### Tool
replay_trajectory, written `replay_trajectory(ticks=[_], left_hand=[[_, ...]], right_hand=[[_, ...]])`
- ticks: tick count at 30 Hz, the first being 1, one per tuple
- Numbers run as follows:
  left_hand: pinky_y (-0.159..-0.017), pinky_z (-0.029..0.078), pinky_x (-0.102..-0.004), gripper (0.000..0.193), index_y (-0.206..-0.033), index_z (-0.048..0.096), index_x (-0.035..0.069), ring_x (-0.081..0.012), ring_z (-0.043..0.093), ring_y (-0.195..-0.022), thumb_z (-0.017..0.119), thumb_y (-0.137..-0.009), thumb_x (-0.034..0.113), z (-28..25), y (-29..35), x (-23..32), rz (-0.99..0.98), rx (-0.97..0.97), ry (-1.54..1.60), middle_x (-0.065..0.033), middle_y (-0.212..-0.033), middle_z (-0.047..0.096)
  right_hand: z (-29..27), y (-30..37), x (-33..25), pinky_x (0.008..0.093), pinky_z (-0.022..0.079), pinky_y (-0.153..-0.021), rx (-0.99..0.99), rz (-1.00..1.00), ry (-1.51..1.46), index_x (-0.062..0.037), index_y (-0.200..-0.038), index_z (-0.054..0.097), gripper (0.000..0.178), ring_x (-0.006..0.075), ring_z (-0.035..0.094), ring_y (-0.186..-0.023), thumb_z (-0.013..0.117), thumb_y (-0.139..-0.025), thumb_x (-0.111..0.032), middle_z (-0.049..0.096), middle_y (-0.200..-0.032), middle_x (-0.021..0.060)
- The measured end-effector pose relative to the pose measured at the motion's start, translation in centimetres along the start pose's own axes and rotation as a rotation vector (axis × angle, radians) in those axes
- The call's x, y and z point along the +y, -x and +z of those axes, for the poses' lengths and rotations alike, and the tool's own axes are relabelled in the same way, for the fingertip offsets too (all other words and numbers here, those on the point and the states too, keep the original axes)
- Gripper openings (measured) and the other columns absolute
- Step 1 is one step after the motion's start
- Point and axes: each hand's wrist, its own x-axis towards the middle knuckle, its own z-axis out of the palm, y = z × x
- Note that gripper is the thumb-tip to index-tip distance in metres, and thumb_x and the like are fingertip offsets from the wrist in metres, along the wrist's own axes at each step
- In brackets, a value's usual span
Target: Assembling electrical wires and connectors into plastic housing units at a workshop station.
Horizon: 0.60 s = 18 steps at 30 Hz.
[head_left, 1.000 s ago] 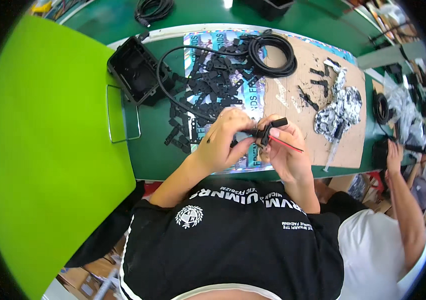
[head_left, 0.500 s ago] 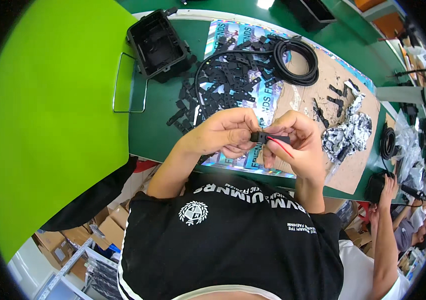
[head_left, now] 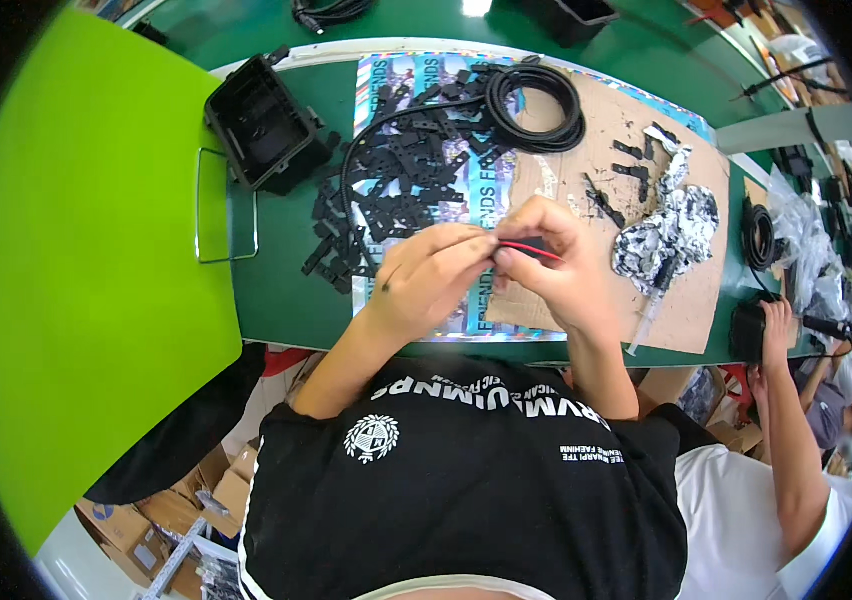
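Note:
In front of my chest, both hands meet over a small black plastic part point(head_left: 543, 243) with a thin red wire point(head_left: 531, 249) lying along it. My right hand point(head_left: 564, 265) is closed round the part, thumb against the wire. The fingers of my left hand point(head_left: 436, 277) pinch together at the part's left end and hide most of it. Beyond my hands, a pile of similar flat black pieces point(head_left: 411, 170) lies on a shiny patterned sheet point(head_left: 486, 205).
A coiled black cable point(head_left: 576, 125) lies behind the hands. An open black box point(head_left: 261, 125) stands back left, near a green panel point(head_left: 96, 260). Crumpled foil point(head_left: 671, 235) and a syringe point(head_left: 643, 325) rest on cardboard point(head_left: 691, 325). A co-worker's hand point(head_left: 776, 325) is at right.
My left hand has turned so its back faces up, and its fingers now cover the part's left end, which showed before. The whole view has shifted slightly.

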Motion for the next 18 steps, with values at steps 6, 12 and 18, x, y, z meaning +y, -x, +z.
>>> replay_trajectory(ticks=[6, 12, 18], left_hand=[[-0.066, 0.056, -0.0302, 0.031, -0.098, 0.060, -0.003, -0.0247, 0.069, -0.077, 0.073, -0.070, -0.009, -1.2, 1.0, -0.6, -0.137, 0.116, -0.154, -0.0156, -0.092, 0.068], [-0.059, 0.053, -0.0243, 0.030, -0.103, 0.060, -0.005, -0.0160, 0.067, -0.068, 0.067, -0.075, -0.013, -1.7, 0.9, 0.7, -0.247, 0.090, -0.046, -0.0181, -0.095, 0.067], [-0.073, 0.054, -0.0349, 0.030, -0.102, 0.056, -0.005, -0.0319, 0.067, -0.087, 0.072, -0.075, -0.004, -1.6, 1.3, 0.2, -0.239, 0.105, -0.309, -0.0194, -0.099, 0.066]], right_hand=[[-2.4, -5.4, -4.1, 0.0269, 0.050, -0.074, -0.260, -0.200, 0.833, 0.0022, -0.101, 0.061, 0.019, 0.0133, 0.061, -0.081, 0.064, -0.086, -0.007, 0.063, -0.091, 0.0049], [-16.2, -19.1, -7.6, 0.0390, 0.048, -0.088, 0.428, -0.772, 1.652, -0.0027, -0.114, 0.061, 0.040, 0.0327, 0.062, -0.098, 0.070, -0.079, -0.020, 0.063, -0.109, 0.0186], [-23.3, -24.4, -4.7, 0.0486, 0.050, -0.078, 0.479, -0.411, 1.666, -0.0102, -0.113, 0.058, 0.032, 0.0421, 0.060, -0.093, 0.063, -0.081, -0.011, 0.062, -0.099, 0.0226]])
